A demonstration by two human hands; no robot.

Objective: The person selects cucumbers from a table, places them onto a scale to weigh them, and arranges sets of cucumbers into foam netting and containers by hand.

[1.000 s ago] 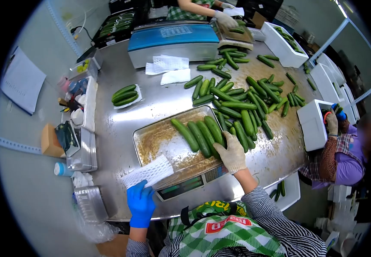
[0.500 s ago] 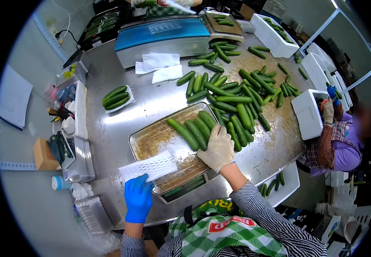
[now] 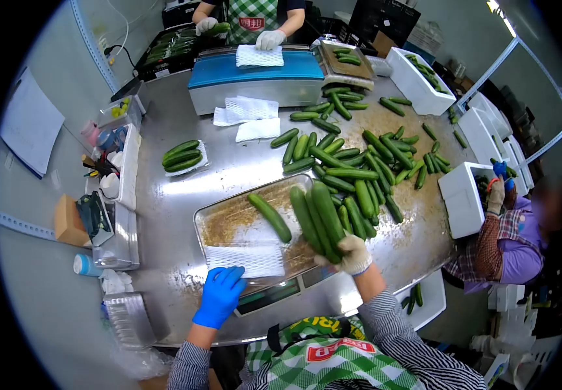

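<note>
My right hand (image 3: 354,255), in a pale knit glove, grips the near ends of a bunch of cucumbers (image 3: 323,214), lifted at a tilt over the right side of the scale tray (image 3: 202,224). A single cucumber (image 3: 270,218) lies alone on that metal tray. In a blue glove, my left hand (image 3: 221,296) has its fingers closed on the near left edge of a white foam net (image 3: 255,260), which lies over the tray's front part. Behind the tray spreads a large heap of cucumbers (image 3: 352,173).
Cucumbers on a foam net (image 3: 182,158) sit at the left. Other foam nets (image 3: 248,110) lie before a blue-topped machine (image 3: 255,68), behind which a co-worker's gloved hands work. Another person at the right reaches into a white foam box (image 3: 456,201). Bins line the left edge.
My right hand has raised several cucumbers off the tray, leaving one there. My left hand has shifted the foam net right over the tray. The far co-worker has laid a net on the machine.
</note>
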